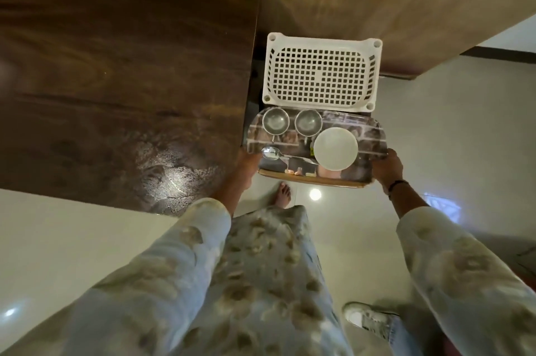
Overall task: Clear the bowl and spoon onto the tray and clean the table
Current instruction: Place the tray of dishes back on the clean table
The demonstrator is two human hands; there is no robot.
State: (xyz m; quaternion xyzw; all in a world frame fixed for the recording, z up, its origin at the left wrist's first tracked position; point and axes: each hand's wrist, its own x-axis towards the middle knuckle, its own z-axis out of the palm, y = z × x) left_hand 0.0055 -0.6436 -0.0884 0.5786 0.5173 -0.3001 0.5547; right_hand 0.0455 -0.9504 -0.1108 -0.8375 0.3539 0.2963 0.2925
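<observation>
Here your left hand (pixel 247 165) grips the left edge of the tray (pixel 374 135) and your right hand (pixel 387 167) grips its right edge, fingers curled over the rim, so you hold it between them just right of the table (pixel 116 80). The tray is a glossy rounded rectangle printed with a grey brick pattern. On it sits the bowl (pixel 335 148), round, smooth and pale, toward the right side. The spoon (pixel 274 153) is shiny metal and lies just left of the bowl, its long axis running left to right, its scoop pointing left and its handle reaching to the bowl. Two round steel cups (pixel 275 120) stand side by side along the far edge. Beyond the tray is a white plastic basket (pixel 319 71) with a square grid bottom. The table is dark wood with wavy grain. Your sleeves (pixel 185 254) are soft, pale, blotchy fabric.
</observation>
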